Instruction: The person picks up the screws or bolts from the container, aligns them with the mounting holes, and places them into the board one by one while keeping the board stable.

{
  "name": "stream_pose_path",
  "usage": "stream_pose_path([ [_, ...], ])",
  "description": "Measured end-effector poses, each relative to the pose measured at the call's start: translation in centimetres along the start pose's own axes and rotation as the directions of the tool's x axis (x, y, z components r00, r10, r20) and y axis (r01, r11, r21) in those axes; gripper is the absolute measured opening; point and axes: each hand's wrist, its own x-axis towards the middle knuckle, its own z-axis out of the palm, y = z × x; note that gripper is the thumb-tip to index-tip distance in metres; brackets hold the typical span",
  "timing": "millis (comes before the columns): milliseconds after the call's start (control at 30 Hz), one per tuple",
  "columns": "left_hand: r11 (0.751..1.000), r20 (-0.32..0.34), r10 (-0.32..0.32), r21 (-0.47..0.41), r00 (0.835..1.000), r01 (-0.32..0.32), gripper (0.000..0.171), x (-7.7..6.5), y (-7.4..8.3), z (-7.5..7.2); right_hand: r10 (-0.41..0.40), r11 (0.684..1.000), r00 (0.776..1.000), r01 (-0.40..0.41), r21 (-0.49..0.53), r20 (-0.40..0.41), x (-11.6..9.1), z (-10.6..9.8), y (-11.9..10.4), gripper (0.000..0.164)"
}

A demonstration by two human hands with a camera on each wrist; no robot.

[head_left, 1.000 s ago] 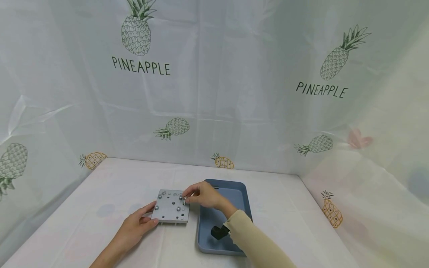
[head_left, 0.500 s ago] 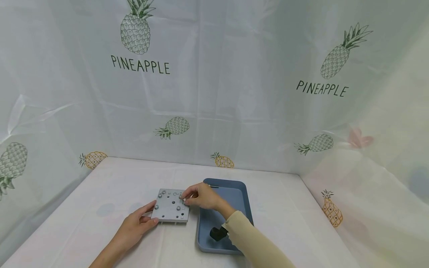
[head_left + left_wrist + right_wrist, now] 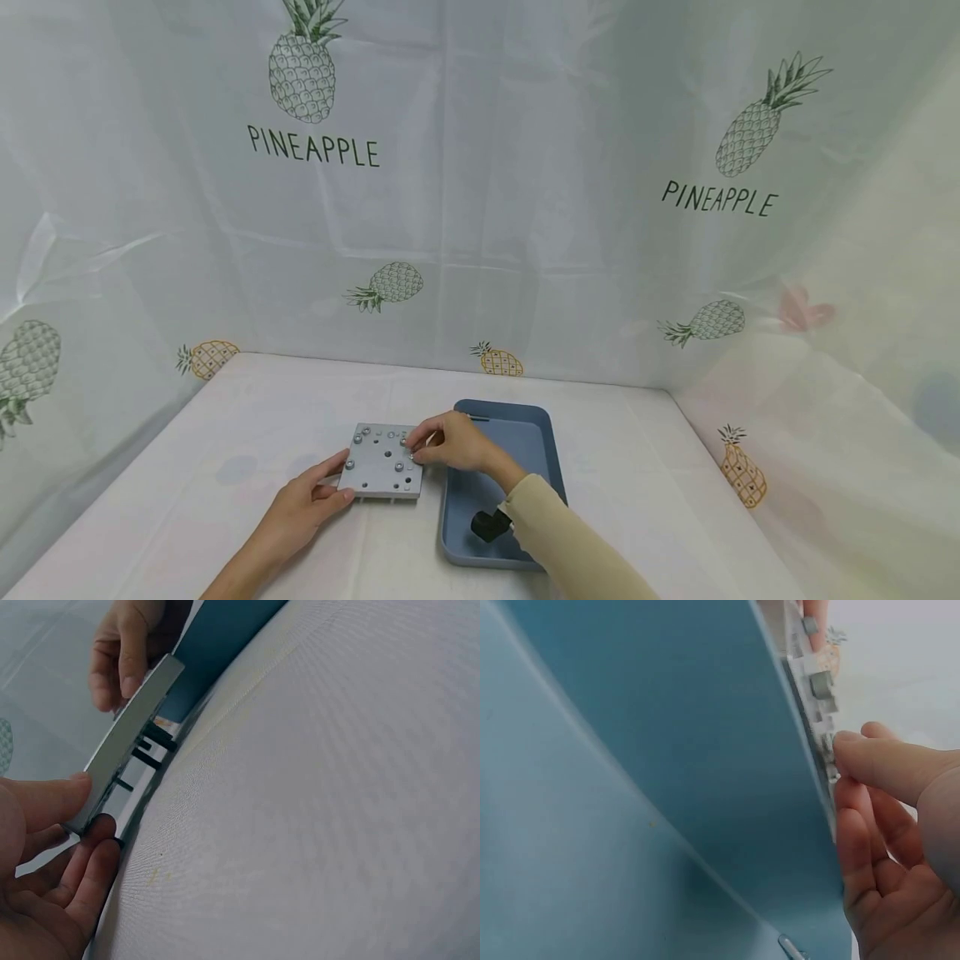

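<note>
A flat silver metal plate (image 3: 375, 475) with holes and several socket-head screws lies left of the tray. My left hand (image 3: 303, 504) grips its left edge, thumb at the near corner. In the left wrist view, screw shanks (image 3: 147, 757) protrude below the plate (image 3: 124, 742), which is held tilted in that view. At the plate's right edge, my right hand (image 3: 459, 443) pinches a small silver screw (image 3: 412, 457) between thumb and fingers; the fingertips hide most of it. The right wrist view shows the thumb (image 3: 885, 761) close against the plate's row of screw heads (image 3: 822, 685).
A blue rectangular tray (image 3: 528, 433) stands right of the plate, under the right forearm. A thin metal pin (image 3: 789, 946) lies in it at the far end. A black device (image 3: 491, 525) sits at the right wrist. White cloth with pineapple prints covers the table (image 3: 285, 400) and walls.
The screw in my right fingers has sunk lower into the plate, its shank no longer showing. My right hand has shifted slightly down; the left hand and plate stay put.
</note>
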Motion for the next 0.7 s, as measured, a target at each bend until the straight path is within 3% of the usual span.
stream_pose_path([
  [233,1.000,0.001,-0.001,-0.012,1.000,0.001,0.076,0.1,0.0,0.0,0.014,0.998,0.999,-0.017,-0.057,-0.049,-0.5,-2.4,-0.2,0.018],
  [500,1.000,-0.003,0.009,0.011,1.000,-0.009,0.075,0.1,0.0,0.0,0.048,0.992,0.995,-0.058,-0.116,-0.089,-2.1,-6.0,1.2,0.025],
  [700,1.000,-0.002,-0.002,0.001,1.000,0.002,0.075,0.1,0.0,0.1,0.035,0.979,0.995,-0.054,-0.199,-0.097,-2.9,-6.9,2.7,0.031],
])
